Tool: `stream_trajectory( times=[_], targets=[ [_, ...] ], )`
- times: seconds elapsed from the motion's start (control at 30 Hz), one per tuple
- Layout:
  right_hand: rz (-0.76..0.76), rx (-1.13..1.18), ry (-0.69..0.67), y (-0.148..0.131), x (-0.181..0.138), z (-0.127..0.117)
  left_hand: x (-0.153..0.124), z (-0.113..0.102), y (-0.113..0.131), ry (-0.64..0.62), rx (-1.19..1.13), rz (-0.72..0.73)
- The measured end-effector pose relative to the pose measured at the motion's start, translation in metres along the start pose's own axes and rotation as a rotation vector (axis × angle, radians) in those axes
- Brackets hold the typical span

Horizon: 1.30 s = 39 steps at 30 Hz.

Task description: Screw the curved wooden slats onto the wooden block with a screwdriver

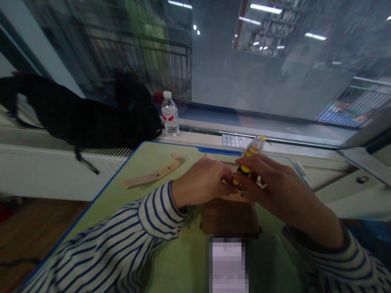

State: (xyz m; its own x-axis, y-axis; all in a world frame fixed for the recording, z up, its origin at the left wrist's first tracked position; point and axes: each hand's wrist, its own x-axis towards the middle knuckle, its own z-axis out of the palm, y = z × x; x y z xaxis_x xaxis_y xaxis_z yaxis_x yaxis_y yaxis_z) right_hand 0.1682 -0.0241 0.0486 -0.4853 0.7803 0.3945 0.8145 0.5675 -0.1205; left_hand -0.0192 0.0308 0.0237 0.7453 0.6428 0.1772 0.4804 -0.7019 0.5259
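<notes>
Both hands meet over the middle of a green table (122, 219). My right hand (275, 187) is closed around a yellow and black screwdriver (252, 152) with a clear handle that sticks up and away. My left hand (203, 183) is curled with its fingertips pinched at the tool's lower end. Under the hands lies a dark wooden block (229, 217), with a paler wooden piece partly hidden on top of it. What the left fingertips pinch is hidden.
A curved pale wooden strip (152, 176) with holes lies on the table to the left. On the sill behind stand a water bottle (170, 114) and a black bag (91, 118). A small grid card (233, 141) lies by the window. A blurred patch covers the near table edge.
</notes>
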Motion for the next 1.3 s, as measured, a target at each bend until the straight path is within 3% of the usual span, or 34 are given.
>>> stream_trajectory(
  times=[0.27,0.5,0.83,1.3],
  targets=[
    [-0.091,0.093,0.001,0.0019,-0.003,-0.0045,-0.0011,-0.0001,0.0004,0.003,0.051,0.051],
    [-0.102,0.094,0.013,0.0008,-0.0003,-0.0015,-0.0009,0.0006,0.0039,0.049,0.203,0.013],
    [0.016,-0.008,-0.005,0.0026,0.0003,-0.0055,-0.0009,0.0018,0.0002,-0.025,0.022,0.092],
    [0.051,-0.004,0.027,-0.0003,0.0005,0.0002,0.0,0.0054,0.002,0.053,0.148,0.097]
  ],
)
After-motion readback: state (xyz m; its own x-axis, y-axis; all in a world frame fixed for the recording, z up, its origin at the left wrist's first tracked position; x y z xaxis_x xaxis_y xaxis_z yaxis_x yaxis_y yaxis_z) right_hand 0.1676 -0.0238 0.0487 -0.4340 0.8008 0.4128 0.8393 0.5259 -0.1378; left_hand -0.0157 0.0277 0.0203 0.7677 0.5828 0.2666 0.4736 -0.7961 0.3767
